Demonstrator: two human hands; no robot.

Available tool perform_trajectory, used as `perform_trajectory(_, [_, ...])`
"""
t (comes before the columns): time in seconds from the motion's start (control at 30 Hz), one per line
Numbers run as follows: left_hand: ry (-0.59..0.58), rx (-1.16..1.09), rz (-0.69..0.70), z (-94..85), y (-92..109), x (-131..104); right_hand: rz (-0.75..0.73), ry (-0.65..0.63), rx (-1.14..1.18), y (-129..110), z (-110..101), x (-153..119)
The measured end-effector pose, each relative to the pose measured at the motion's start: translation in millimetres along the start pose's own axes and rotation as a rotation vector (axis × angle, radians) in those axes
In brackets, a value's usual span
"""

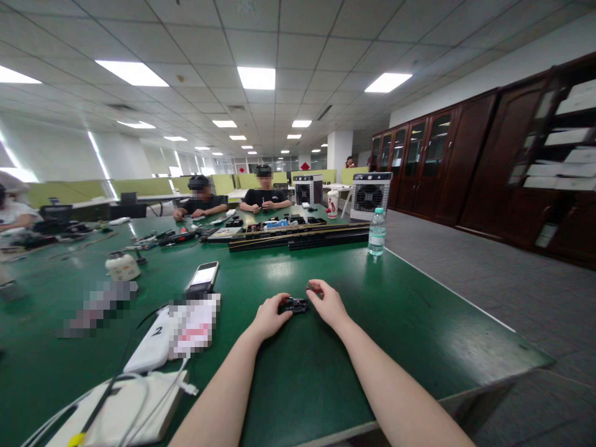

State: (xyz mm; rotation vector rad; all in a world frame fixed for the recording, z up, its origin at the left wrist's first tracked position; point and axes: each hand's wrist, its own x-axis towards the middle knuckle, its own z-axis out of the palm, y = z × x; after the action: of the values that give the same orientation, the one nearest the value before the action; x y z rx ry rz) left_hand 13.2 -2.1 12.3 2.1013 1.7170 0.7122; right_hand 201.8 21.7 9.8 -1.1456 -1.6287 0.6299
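Note:
On the green table [298, 366] lies a small black device [297, 305], its finer details too small to make out. Thumb and fingers of my left hand [270, 316] grip its left end. Just to the right, my right hand [328, 302] is raised slightly, thumb and fingertips pinched around a tiny dark piece [310, 287] whose kind I cannot tell. That piece is apart from the device.
To the left are a phone [205, 274], a white power bank [151, 341], a white box with cables [125, 410] and a round jar [122, 266]. A water bottle [377, 233] stands right of long black rails [302, 238]. Two people sit across the table.

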Motion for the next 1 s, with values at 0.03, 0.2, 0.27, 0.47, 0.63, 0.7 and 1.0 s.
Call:
perform_trajectory(0.03, [0.000, 0.003, 0.002, 0.0, -0.1, 0.0, 0.001, 0.010, 0.010, 0.5, 0.2, 0.2])
perform_trajectory(0.2, [-0.001, -0.005, 0.009, 1.6, -1.9, 0.9, 0.010, 0.038, 0.045, 1.9, 0.1, 1.3])
perform_trajectory(0.27, [0.001, -0.009, 0.009, 2.2, -2.7, 1.3, 0.016, 0.038, 0.049, 2.2, -0.2, 1.8])
perform_trajectory(0.47, [-0.002, -0.009, 0.005, 2.2, -4.0, 1.6, 0.026, 0.043, 0.054, 2.9, -1.0, 2.4])
perform_trajectory(0.63, [0.002, -0.010, 0.006, 2.5, -5.0, 1.6, 0.028, 0.049, 0.067, 3.9, -0.8, 2.9])
perform_trajectory(0.7, [0.002, -0.010, 0.004, 2.8, -5.3, 1.7, 0.030, 0.057, 0.076, 4.5, -0.5, 3.1])
perform_trajectory(1.0, [-0.003, -0.019, 0.006, 3.8, -6.1, 2.9, 0.037, 0.079, 0.102, 8.3, 1.9, 4.3])
